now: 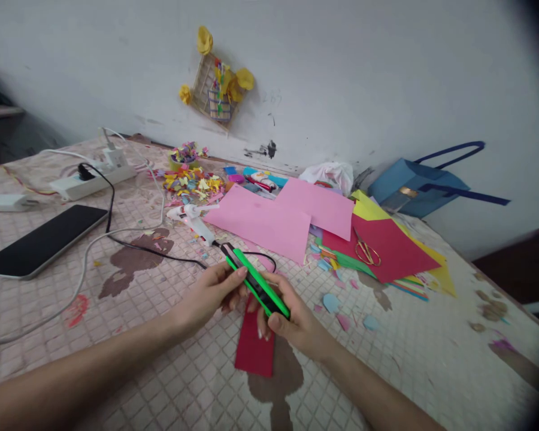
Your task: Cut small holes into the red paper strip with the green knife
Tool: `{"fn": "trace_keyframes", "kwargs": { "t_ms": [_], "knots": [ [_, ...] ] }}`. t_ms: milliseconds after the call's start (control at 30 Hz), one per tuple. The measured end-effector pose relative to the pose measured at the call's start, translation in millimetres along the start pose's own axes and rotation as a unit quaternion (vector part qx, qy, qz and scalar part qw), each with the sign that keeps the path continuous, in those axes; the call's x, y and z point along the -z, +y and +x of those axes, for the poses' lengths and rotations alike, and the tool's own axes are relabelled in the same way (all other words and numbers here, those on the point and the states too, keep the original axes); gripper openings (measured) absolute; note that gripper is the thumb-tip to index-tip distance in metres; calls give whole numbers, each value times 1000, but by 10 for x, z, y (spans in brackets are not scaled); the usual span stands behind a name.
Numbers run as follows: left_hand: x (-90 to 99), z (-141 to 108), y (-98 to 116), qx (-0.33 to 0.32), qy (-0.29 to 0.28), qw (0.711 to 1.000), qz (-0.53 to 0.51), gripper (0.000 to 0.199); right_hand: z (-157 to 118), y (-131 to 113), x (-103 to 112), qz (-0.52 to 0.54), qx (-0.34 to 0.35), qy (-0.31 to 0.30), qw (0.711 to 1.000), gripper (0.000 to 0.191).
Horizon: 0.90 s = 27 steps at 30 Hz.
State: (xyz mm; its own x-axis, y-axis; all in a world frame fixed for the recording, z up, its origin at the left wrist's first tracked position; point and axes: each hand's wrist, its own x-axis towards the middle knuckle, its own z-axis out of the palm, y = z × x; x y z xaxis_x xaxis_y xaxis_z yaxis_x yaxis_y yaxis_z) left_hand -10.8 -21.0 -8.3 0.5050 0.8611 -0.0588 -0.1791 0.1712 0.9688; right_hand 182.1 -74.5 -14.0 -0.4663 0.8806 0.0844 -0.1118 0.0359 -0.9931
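Both hands hold a bright green and black stapler (259,284), tilted across the middle of the view above the table. My left hand (227,286) is closed on its far end, thumb along its side. Around its near end my right hand (288,306) is closed, with the thumb at the tip. Below them a folded dark red paper strip (254,344) hangs or lies, partly hidden by the fingers; I cannot tell whether they touch it. A white glue gun (196,224) lies just beyond my left hand.
Pink sheets (265,218) and red paper (386,248) with gold scissors (366,250) lie beyond. Paper scraps (193,184) are heaped at the back. A phone (42,242), power strip (92,182) and cables are at left. A blue bag (420,185) stands by the wall.
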Motion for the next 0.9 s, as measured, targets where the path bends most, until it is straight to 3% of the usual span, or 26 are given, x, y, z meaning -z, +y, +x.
{"fn": "trace_keyframes", "kwargs": {
  "t_ms": [167,333,467,600,733,800,900],
  "knots": [
    [11,12,49,5,-32,999,-37,49,-16,72,-66,-89,112,40,989,72],
    [-23,-26,28,9,-71,997,-18,50,34,185,-59,-234,253,73,936,66],
    [-4,-37,18,-1,-79,996,40,47,46,97,-17,-252,259,110,926,46],
    [63,-25,51,-28,-68,987,144,36,85,-53,81,-77,230,235,941,29],
    [112,-29,59,-64,-51,956,283,14,166,-130,296,125,184,305,926,32],
    [117,-38,44,-86,-47,934,344,8,191,-107,407,224,137,335,905,30],
    [110,-50,7,-107,-54,906,406,11,203,-26,515,270,83,331,900,19]
  ]
}}
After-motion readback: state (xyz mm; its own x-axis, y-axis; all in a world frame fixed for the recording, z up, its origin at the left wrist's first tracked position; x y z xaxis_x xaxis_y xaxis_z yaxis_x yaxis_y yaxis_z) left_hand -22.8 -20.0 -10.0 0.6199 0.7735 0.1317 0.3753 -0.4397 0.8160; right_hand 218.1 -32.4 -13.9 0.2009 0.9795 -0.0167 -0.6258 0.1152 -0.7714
